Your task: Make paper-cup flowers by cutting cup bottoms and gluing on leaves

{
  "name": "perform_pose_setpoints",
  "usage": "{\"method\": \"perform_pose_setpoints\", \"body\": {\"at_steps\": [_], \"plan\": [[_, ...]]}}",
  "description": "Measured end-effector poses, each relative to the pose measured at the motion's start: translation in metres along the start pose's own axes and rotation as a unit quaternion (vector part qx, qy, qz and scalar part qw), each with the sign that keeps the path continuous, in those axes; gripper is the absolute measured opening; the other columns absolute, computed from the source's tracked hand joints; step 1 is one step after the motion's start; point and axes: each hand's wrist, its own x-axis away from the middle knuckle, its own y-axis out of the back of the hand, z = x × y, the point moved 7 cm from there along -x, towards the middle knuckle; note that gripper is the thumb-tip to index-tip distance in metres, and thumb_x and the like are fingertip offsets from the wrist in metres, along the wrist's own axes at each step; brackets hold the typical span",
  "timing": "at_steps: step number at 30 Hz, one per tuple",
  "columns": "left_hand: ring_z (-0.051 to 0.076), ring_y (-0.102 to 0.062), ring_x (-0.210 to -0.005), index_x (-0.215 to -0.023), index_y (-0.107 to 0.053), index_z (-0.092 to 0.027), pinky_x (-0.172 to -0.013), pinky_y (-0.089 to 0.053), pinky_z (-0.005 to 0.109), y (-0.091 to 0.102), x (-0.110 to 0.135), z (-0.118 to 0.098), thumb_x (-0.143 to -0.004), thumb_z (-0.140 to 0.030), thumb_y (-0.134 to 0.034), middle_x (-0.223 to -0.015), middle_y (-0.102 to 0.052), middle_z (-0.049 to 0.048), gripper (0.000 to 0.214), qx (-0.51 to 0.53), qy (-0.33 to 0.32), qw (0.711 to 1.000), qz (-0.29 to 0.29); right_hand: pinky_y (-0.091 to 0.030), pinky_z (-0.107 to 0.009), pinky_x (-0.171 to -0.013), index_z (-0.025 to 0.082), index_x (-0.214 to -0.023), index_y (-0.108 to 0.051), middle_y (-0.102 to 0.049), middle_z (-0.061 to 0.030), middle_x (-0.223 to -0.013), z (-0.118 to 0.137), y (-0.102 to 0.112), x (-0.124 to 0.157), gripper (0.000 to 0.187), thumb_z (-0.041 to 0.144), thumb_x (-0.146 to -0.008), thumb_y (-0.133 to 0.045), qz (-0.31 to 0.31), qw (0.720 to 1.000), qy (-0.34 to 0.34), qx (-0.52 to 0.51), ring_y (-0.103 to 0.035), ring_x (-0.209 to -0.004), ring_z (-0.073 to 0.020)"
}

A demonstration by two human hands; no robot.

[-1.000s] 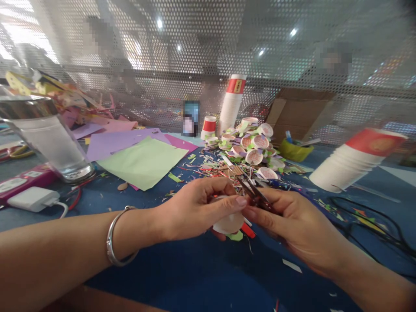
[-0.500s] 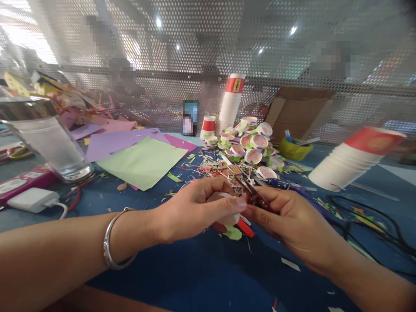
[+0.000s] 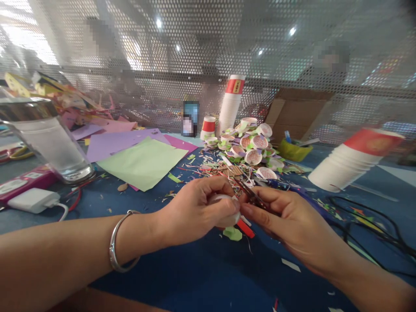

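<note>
My left hand is closed round a small white paper cup piece, with a silver bangle on that wrist. My right hand is closed on a small pair of scissors, whose blades point up and left, touching the cup piece. Both hands meet above the blue table. Under them lie a red strip and a green scrap.
A heap of cut cup discs and paper scraps lies behind the hands. Cup stacks stand at the back and lie at the right. Coloured sheets, a glass jar, a charger at left; black cables at right.
My left hand has turned the cup piece slightly and curled tighter round it. The scissors have shifted a little up and left. Nothing else has moved.
</note>
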Motion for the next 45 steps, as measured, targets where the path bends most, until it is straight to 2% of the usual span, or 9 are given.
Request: {"method": "perform_pose_setpoints", "body": {"at_steps": [3, 7, 13, 18, 22, 27, 32, 41, 45], "plan": [[0.009, -0.058, -0.062, -0.088, -0.057, -0.017, -0.058, -0.048, 0.021, 0.004, -0.001, 0.003, -0.091, -0.039, -0.07, -0.072, -0.058, -0.0022, 0.026, 0.028, 0.032, 0.999, -0.027, -0.04, -0.023, -0.055, 0.023, -0.098, -0.073, -0.063, 0.0011, -0.078, 0.001, 0.004, 0.002, 0.027, 0.047, -0.087, -0.08, -0.032, 0.999, 0.013, -0.017, -0.048, -0.062, -0.0114], [0.011, -0.065, -0.07, -0.095, -0.058, -0.016, -0.065, -0.056, 0.024, 0.009, -0.002, 0.01, -0.089, -0.041, -0.074, -0.082, -0.065, 0.0011, 0.031, 0.1, 0.076, 0.99, -0.067, -0.023, -0.024, -0.044, 0.022, -0.101, -0.072, -0.043, 0.0061, -0.062, -0.003, 0.014, 0.003, 0.041, 0.061, -0.093, -0.067, -0.084, 0.996, 0.025, 0.011, -0.031, -0.053, -0.0101], [0.013, -0.067, -0.079, -0.103, -0.061, -0.015, -0.073, -0.057, 0.026, 0.01, -0.002, 0.01, -0.087, -0.04, -0.077, -0.094, -0.068, 0.0044, 0.034, 0.107, 0.062, 0.99, -0.073, -0.019, -0.026, -0.042, 0.022, -0.103, -0.071, -0.04, 0.0065, -0.061, 0.002, 0.017, 0.004, 0.042, 0.062, -0.091, -0.069, -0.1, 0.992, 0.046, 0.067, -0.028, -0.052, -0.0106], [0.017, -0.065, -0.084, -0.094, -0.067, -0.012, -0.076, -0.061, 0.031, 0.009, -0.002, 0.004, -0.091, -0.037, -0.068, -0.091, -0.069, 0.0068, 0.025, 0.181, 0.055, 0.977, -0.101, -0.023, -0.027, -0.043, 0.022, -0.099, -0.073, -0.045, 0.0042, -0.062, 0.013, 0.014, 0.004, 0.041, 0.062, -0.094, -0.063, -0.099, 0.985, 0.072, 0.123, -0.033, -0.053, -0.0119], [0.018, -0.066, -0.084, -0.091, -0.069, -0.012, -0.079, -0.062, 0.035, 0.007, -0.002, 0.005, -0.091, -0.028, -0.061, -0.091, -0.07, 0.0083, 0.018, 0.228, 0.072, 0.964, -0.115, -0.022, -0.028, -0.042, 0.024, -0.101, -0.075, -0.042, 0.005, -0.06, 0.012, 0.015, 0.005, 0.039, 0.06, -0.095, -0.063, -0.095, 0.984, 0.067, 0.137, -0.03, -0.05, -0.0119], [0.019, -0.066, -0.085, -0.09, -0.068, -0.012, -0.08, -0.062, 0.037, 0.006, -0.002, 0.007, -0.089, -0.026, -0.062, -0.091, -0.07, 0.0077, 0.015, 0.247, 0.075, 0.959, -0.115, -0.025, -0.028, -0.044, 0.024, -0.098, -0.075, -0.044, 0.005, -0.058, 0.01, 0.016, 0.006, 0.036, 0.058, -0.096, -0.062, -0.099, 0.98, 0.064, 0.161, -0.031, -0.049, -0.0123], [0.018, -0.064, -0.083, -0.086, -0.067, -0.013, -0.075, -0.062, 0.034, 0.004, -0.002, 0.008, -0.089, -0.027, -0.063, -0.088, -0.068, 0.0066, 0.016, 0.252, 0.077, 0.959, -0.102, -0.026, -0.027, -0.045, 0.023, -0.089, -0.074, -0.045, 0.0047, -0.057, 0.018, 0.015, 0.007, 0.034, 0.055, -0.096, -0.064, -0.108, 0.971, 0.088, 0.195, -0.033, -0.05, -0.0121], [0.017, -0.066, -0.084, -0.09, -0.066, -0.013, -0.078, -0.063, 0.034, -0.001, 0.001, 0.008, -0.094, -0.029, -0.061, -0.089, -0.067, 0.0057, 0.017, 0.261, 0.085, 0.959, -0.072, -0.043, -0.026, -0.059, 0.023, -0.079, -0.067, -0.066, -0.0006, -0.072, 0.021, 0.014, 0.009, 0.039, 0.053, -0.101, -0.056, -0.109, 0.962, 0.105, 0.229, -0.056, -0.066, -0.0156], [0.018, -0.068, -0.085, -0.091, -0.068, -0.013, -0.078, -0.063, 0.034, -0.004, 0.002, 0.008, -0.094, -0.03, -0.062, -0.09, -0.067, 0.0058, 0.019, 0.265, 0.085, 0.959, -0.061, -0.04, -0.025, -0.055, 0.023, -0.078, -0.065, -0.06, 0.0018, -0.065, 0.023, 0.016, 0.01, 0.04, 0.052, -0.102, -0.055, -0.107, 0.952, 0.114, 0.263, -0.051, -0.06, -0.0133]]}}
